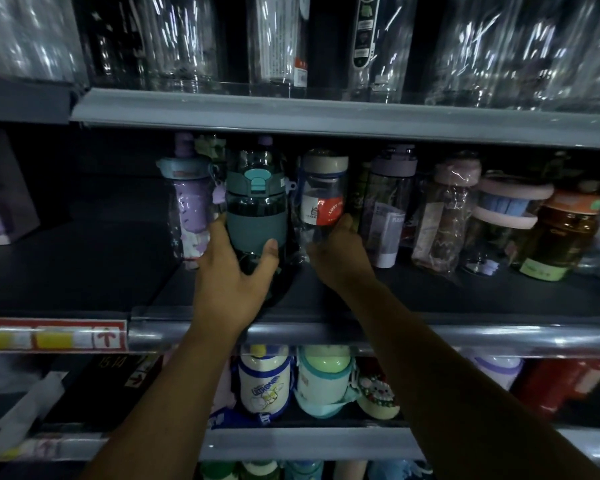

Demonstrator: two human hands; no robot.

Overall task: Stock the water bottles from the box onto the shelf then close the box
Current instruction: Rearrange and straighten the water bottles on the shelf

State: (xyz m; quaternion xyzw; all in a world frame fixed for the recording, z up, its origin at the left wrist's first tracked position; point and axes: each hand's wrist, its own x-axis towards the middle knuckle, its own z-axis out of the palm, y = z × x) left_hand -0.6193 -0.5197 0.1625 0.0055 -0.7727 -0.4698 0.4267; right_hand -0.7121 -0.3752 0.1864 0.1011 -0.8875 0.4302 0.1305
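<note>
A clear water bottle with a teal lid and teal sleeve (257,206) stands upright on the dark middle shelf (430,299). My left hand (232,278) grips its lower part, thumb on the front. Right beside it stands a clear wrapped bottle with a beige cap and a red-and-white label (323,199). My right hand (340,254) holds that bottle's base, fingers curled round its right side. A purple-patterned bottle with a blue lid (187,209) stands just left of the teal one. The box is out of view.
More wrapped bottles (444,216) line the middle shelf to the right, ending with an amber one (565,233). The upper shelf edge (326,116) hangs low over the caps. Children's bottles (264,382) fill the shelf below. A pale box (4,192) sits far left.
</note>
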